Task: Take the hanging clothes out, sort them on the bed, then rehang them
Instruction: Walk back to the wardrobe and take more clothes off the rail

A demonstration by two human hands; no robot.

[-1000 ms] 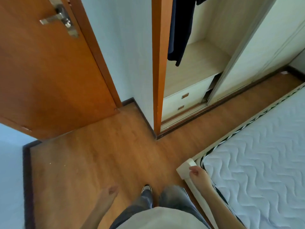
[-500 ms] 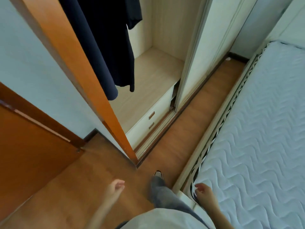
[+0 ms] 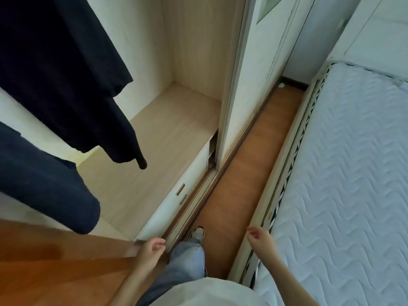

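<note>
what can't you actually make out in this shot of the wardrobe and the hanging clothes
- Head view: hangers and rail, cut off by the top edge; only the lower parts of the dark garments show.
- How many garments hang there: the dark folds overlap.
- Drawer fronts: seen at a steep angle; the sliding door covers the far end.
- Left hand: whether it touches the wardrobe's orange side panel.

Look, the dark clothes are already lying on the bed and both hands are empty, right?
Not quite. The head view shows the dark clothes hanging inside the wardrobe, not on the bed. Both the left hand and right hand are empty.
</note>
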